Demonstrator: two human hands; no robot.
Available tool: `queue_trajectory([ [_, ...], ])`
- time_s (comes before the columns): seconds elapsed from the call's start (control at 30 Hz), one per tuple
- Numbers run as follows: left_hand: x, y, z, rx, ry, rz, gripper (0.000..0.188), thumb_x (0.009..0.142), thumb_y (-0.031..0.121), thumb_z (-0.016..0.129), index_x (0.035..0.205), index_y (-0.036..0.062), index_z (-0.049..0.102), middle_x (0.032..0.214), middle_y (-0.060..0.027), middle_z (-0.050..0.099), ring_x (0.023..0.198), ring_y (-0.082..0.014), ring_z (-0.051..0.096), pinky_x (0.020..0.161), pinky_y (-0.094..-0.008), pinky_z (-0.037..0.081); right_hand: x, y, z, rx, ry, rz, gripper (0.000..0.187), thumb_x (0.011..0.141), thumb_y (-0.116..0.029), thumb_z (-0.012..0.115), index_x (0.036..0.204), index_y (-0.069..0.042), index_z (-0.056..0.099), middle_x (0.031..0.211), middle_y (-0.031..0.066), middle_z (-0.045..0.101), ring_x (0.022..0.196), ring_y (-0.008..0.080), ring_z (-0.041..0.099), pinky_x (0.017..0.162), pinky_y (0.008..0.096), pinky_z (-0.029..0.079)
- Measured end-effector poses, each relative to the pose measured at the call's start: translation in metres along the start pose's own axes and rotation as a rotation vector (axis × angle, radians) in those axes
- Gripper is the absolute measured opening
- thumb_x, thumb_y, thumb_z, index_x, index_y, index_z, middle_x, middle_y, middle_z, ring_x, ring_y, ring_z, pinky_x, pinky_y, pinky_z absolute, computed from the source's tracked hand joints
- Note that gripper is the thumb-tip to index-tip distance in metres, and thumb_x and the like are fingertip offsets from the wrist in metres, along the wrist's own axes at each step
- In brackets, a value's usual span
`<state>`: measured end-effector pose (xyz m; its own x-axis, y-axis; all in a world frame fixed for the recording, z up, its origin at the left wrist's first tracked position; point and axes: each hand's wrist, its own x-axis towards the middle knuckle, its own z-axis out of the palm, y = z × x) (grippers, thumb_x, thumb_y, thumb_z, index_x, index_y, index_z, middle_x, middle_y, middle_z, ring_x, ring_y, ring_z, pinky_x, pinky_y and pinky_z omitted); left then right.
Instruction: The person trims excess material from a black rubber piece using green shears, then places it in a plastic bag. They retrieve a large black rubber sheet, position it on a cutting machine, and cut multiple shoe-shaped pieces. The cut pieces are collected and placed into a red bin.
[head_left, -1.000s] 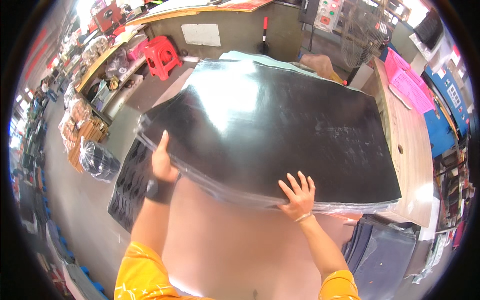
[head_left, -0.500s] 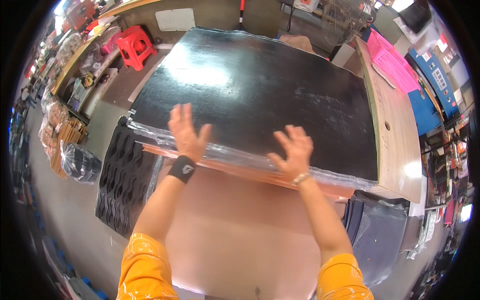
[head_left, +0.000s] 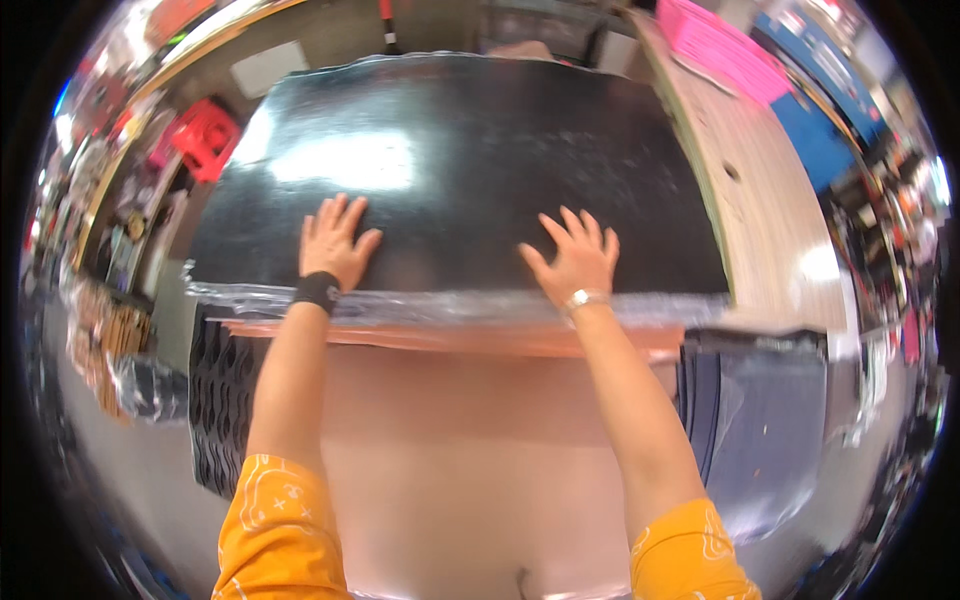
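A large, glossy black sheet (head_left: 460,150) spreads out in front of me, with clear plastic film (head_left: 440,302) bunched along its near edge. My left hand (head_left: 335,240), below a black wristband, rests with fingers spread on the sheet's left part. Farther right, my right hand (head_left: 575,250) is likewise spread over the sheet, a bracelet at its wrist. Neither hand holds anything. Beneath the film shows an orange-copper layered edge (head_left: 500,340). Closer to me lies a broad, smooth copper-pink sheet (head_left: 460,450) between my forearms.
Dark wavy-cut foam (head_left: 218,400) stands at the left, and dark sheets in plastic (head_left: 770,430) at the right. A pale wooden board (head_left: 760,190) borders the black sheet's right side. Beyond are a pink basket (head_left: 720,45) and a red stool (head_left: 207,138).
Both hands have come down onto the black sheet, fingers still spread. The view has shifted, so the black sheet appears farther left and more level.
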<state>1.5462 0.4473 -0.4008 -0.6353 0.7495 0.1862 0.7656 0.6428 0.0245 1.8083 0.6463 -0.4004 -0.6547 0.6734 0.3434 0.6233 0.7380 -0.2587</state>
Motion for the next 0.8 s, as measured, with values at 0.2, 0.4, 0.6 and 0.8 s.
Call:
queue_trajectory([
  [0.2,-0.069,0.018,0.05,0.032,0.234,-0.227,0.062,0.092,0.051,0.042,0.144,0.0195,0.03,0.149,-0.013,0.027,0.138,-0.0315,0.022,0.11,-0.0495,0.018,-0.073,0.026,0.024,0.091,0.353,-0.182,0.037,0.083,-0.034,0.06,0.115,-0.016,0.062,0.127,0.0083,0.055,0.123,0.0303,0.044,0.104,0.0463,0.028],
  [0.4,-0.443,0.091,0.08,-0.101,-0.44,0.088,0.081,0.083,0.037,0.061,0.145,0.004,0.021,0.147,-0.025,0.022,0.135,-0.0397,0.025,0.109,-0.052,0.02,-0.446,0.061,-0.01,0.021,-0.593,0.199,0.059,0.089,-0.04,0.049,0.139,-0.01,0.038,0.144,0.02,0.032,0.135,0.0381,0.025,0.11,0.0518,0.021],
  [0.6,-0.841,0.042,0.108,-0.429,-1.263,-0.054,0.06,0.086,0.035,0.054,0.135,0.0055,0.035,0.135,-0.0213,0.037,0.126,-0.0373,0.032,0.105,-0.0484,0.027,-0.794,0.057,-0.212,0.265,-1.533,0.725,0.044,0.091,-0.036,0.046,0.129,-0.013,0.05,0.133,0.0174,0.045,0.123,0.0341,0.043,0.103,0.0419,0.034],
  [0.8,-0.584,0.073,0.05,-0.398,-0.55,0.463,0.046,0.1,0.036,0.033,0.13,0.0041,0.047,0.132,-0.0147,0.049,0.121,-0.0277,0.046,0.106,-0.0396,0.031,-0.874,0.12,-0.253,0.125,-1.299,0.719,0.035,0.091,-0.03,0.047,0.119,-0.01,0.055,0.119,0.0167,0.055,0.107,0.0321,0.053,0.091,0.0412,0.042],
])
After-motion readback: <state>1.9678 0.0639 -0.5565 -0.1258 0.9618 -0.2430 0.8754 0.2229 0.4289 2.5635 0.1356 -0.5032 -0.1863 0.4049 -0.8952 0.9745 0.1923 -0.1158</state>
